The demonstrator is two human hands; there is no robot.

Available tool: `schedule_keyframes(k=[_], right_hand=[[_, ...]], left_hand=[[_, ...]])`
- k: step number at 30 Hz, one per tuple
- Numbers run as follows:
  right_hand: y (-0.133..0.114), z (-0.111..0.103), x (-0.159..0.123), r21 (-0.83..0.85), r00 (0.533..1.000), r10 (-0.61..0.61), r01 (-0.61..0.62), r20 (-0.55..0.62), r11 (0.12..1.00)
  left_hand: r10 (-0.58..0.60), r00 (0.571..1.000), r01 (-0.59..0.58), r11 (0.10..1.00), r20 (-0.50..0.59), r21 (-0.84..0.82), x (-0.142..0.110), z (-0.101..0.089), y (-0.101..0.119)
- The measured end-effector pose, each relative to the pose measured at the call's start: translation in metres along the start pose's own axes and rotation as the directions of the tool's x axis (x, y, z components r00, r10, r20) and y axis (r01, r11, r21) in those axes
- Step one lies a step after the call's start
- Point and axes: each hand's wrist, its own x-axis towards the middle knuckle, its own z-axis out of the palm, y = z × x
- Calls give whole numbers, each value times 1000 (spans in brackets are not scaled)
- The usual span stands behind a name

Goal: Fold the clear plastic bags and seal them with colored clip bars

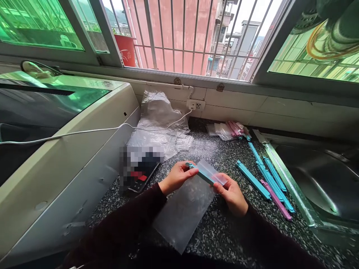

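Left hand [179,177] grips one end of a teal clip [206,176]; right hand [231,194] pinches its other end. Clip lies across a translucent bag [186,213] above the speckled bench [224,228]. More teal clips [254,180] and a pink clip [276,200] lie between bag and sink [322,179].

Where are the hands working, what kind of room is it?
Probably a kitchen: there's a metal sink set into a speckled stone counter, with a tiled wall and a power socket behind.
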Motion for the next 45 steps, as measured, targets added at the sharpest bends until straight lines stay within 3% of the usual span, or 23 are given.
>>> schedule_keyframes(k=[26, 35, 45], right_hand=[[-1, 5, 5, -214, 996, -89, 82, -22, 973], [1, 5, 3, -232, 994, -105, 101, -8, 968], [-8, 5, 0, -259, 996, -91, 90, 5, 962]], left_hand=[[-56, 998, 56, 998, 41, -10, 2, -1, -12], [-38, 999, 35, 996, 36, 81, 2, -1, -11], [-115, 990, 113, 993, 79, 28, 2, -3, -2]])
